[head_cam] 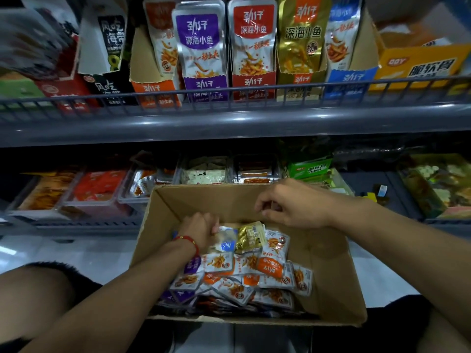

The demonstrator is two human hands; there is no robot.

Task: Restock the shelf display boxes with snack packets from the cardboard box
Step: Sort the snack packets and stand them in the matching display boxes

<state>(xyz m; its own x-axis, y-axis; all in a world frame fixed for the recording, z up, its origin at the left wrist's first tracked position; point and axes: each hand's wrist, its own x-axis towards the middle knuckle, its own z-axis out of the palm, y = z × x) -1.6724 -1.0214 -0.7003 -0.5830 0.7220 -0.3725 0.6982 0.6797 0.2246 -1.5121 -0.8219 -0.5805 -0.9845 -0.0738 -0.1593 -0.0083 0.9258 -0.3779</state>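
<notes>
Because the snack packets point(244, 266) lie mixed in one loose heap, orange, purple, blue and gold jumbled together in the bottom of the cardboard box point(328, 263), the plainest risk is a packet ending up in the wrong display box. The left hand point(201, 229) is down in the far side of the heap, fingers curled round silvery packets with a blue one point(226, 244) just beside it; how many it grips I cannot tell. A loose bundle of slippery foil could shed one on the lift. The right hand point(293, 202) hovers above the box near its far wall, fingers bent inward toward the thumb; whether it pinches anything is too dim to say.

The box seems to rest on the person's lap, with no hand steadying it, so a hard tug could tip it toward the floor.

Above, on the upper shelf point(229, 118) behind a wire rail point(254, 91), the display boxes stand upright side by side: orange point(155, 90), purple point(204, 85), red point(253, 82), gold point(300, 77), blue point(351, 77). Several look quite full, and forcing more in could crease the front packets or push them over the rail.
</notes>
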